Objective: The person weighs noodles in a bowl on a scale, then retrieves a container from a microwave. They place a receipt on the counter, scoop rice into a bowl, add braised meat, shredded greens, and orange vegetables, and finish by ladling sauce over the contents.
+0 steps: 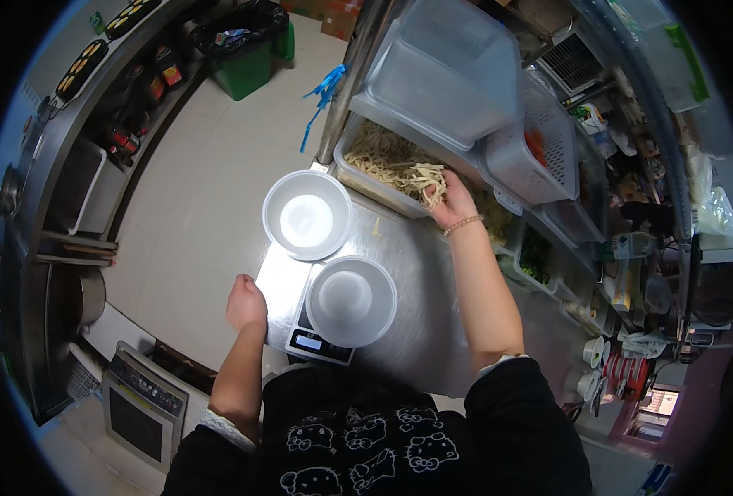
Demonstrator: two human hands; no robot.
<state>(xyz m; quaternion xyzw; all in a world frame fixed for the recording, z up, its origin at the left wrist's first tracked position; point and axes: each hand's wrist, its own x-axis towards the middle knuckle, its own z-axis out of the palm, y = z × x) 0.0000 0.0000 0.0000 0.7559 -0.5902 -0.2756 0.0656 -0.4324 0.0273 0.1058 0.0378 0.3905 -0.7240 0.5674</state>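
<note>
My right hand (454, 202) is closed on a bunch of pale noodle-like strips (427, 183), above the near right end of a clear plastic bin (383, 193). More of the same strips (379, 150) fill that bin. My left hand (246, 303) is curled into a loose fist beside the table's left edge, with nothing visible in it. Between my arms, a translucent round bowl (366, 318) rests on a digital kitchen scale (318, 348) with a lit display. A second such bowl (285, 198) stands just beyond it. Both bowls hold no food.
The steel table (420, 310) carries the bowls and scale. Large translucent tubs (445, 74) and a perforated basket (540, 161) crowd above the bin. A container of greens (535, 255) sits to the right. A green trash bin (242, 76) and an oven (143, 397) stand leftward.
</note>
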